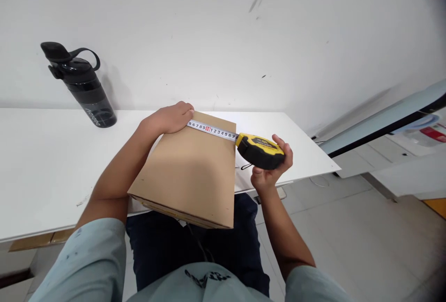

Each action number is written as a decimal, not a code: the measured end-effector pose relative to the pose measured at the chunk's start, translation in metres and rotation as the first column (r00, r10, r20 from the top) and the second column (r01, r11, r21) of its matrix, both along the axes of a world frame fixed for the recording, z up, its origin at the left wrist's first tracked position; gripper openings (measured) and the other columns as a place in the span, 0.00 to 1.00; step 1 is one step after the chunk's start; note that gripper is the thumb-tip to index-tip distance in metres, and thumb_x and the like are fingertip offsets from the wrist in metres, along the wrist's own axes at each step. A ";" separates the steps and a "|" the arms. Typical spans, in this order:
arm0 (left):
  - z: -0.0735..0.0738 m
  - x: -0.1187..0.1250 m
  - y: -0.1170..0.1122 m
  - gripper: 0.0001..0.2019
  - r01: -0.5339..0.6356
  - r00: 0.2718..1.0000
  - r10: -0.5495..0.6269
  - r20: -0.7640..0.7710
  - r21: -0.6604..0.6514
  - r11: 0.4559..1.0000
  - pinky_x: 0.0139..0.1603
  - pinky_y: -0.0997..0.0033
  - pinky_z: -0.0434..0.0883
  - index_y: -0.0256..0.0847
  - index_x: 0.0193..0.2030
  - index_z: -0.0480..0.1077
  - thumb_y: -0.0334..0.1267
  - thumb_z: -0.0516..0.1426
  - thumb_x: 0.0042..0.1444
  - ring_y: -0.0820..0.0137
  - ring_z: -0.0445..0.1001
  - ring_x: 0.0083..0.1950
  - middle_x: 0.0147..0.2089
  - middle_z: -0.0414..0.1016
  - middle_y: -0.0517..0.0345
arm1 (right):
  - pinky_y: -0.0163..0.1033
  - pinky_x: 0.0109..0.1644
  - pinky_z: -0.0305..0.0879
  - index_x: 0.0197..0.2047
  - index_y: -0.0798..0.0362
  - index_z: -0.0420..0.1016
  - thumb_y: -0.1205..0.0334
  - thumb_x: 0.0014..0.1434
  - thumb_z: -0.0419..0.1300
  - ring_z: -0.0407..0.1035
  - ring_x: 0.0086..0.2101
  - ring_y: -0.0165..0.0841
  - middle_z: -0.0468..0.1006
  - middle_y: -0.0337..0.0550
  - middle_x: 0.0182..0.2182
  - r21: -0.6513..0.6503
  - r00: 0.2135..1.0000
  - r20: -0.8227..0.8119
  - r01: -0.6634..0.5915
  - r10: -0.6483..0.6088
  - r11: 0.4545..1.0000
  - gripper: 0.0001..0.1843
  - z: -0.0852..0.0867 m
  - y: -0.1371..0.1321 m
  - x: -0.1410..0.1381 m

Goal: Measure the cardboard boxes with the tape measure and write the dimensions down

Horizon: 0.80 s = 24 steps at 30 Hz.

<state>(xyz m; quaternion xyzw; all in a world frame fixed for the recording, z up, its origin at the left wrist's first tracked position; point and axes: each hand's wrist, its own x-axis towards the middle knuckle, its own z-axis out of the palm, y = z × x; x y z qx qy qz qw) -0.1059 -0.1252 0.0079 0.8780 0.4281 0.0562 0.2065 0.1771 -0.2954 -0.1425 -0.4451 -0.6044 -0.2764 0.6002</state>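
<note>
Ending unseen under left hand [175, 117]: tape blade [212, 130].

Plain brown box [190, 172], yellow-and-black tape measure [261, 149], white strip [213, 130] with black numbers [222, 133], black bottle [83, 83], white table [52, 162]

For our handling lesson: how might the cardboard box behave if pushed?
The cardboard box would probably slide, not roll, given its flat sides. Its unbent cardboard suggests fair stiffness. Its inside is hidden, so weight is uncertain.
</note>
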 end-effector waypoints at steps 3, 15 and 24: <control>-0.002 0.000 0.001 0.24 0.008 1.000 -0.008 0.013 -0.001 1.000 0.64 0.50 0.72 0.47 0.55 0.72 0.53 0.40 0.75 0.53 0.78 0.61 0.69 0.73 0.49 | 0.69 0.64 0.71 0.82 0.43 0.47 0.29 0.68 0.54 0.67 0.67 0.56 0.67 0.61 0.69 0.053 0.992 0.125 0.014 -0.020 0.999 0.49 -0.006 -0.001 0.007; -0.004 0.000 0.004 0.23 0.025 0.999 -0.025 0.032 0.010 1.000 0.62 0.51 0.72 0.47 0.51 0.72 0.53 0.40 0.75 0.53 0.78 0.59 0.66 0.74 0.48 | 0.70 0.60 0.74 0.82 0.35 0.37 0.21 0.65 0.39 0.69 0.65 0.58 0.57 0.60 0.73 -0.043 0.998 0.063 0.010 -0.007 0.999 0.50 -0.023 0.001 0.013; 0.000 -0.001 0.002 0.22 0.027 0.999 -0.027 0.040 -0.004 1.000 0.63 0.51 0.72 0.47 0.54 0.72 0.51 0.40 0.75 0.53 0.77 0.61 0.66 0.75 0.47 | 0.56 0.51 0.78 0.72 0.49 0.64 0.24 0.69 0.30 0.78 0.55 0.48 0.76 0.62 0.61 -0.497 0.814 -0.558 -0.170 -0.163 0.851 0.49 -0.007 0.050 0.064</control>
